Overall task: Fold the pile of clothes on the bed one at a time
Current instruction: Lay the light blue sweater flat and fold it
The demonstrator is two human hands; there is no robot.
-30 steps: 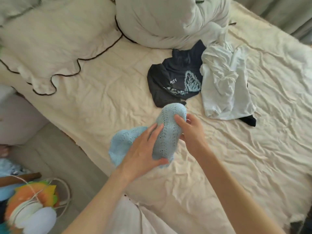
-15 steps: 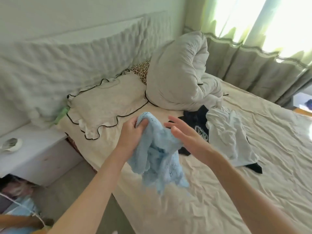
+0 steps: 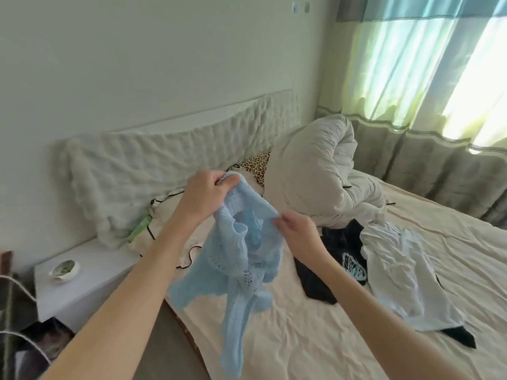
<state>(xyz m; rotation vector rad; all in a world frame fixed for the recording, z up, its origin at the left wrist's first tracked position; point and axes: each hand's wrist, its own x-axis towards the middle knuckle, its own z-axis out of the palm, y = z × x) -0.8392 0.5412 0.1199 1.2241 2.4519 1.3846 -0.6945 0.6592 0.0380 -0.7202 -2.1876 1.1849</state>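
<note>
This is a bedroom in a home. A bed (image 3: 370,338) with a wrinkled cream sheet fills most of the view, backed by a padded, quilted white headboard (image 3: 164,154) against a plain pale wall (image 3: 137,64). A rolled-up duvet (image 3: 315,171) lies at the head of the bed, with a leopard-print pillow (image 3: 256,165) and a cream pillow with dark piping (image 3: 170,215) beside it. A white bedside table (image 3: 87,272) holding a small dish (image 3: 64,270) stands next to the bed, and long green-and-grey curtains (image 3: 425,91) glow with daylight. Loose clothes, 1 dark printed shirt (image 3: 340,256) and 1 white garment (image 3: 406,275), lie on the sheet.
</note>
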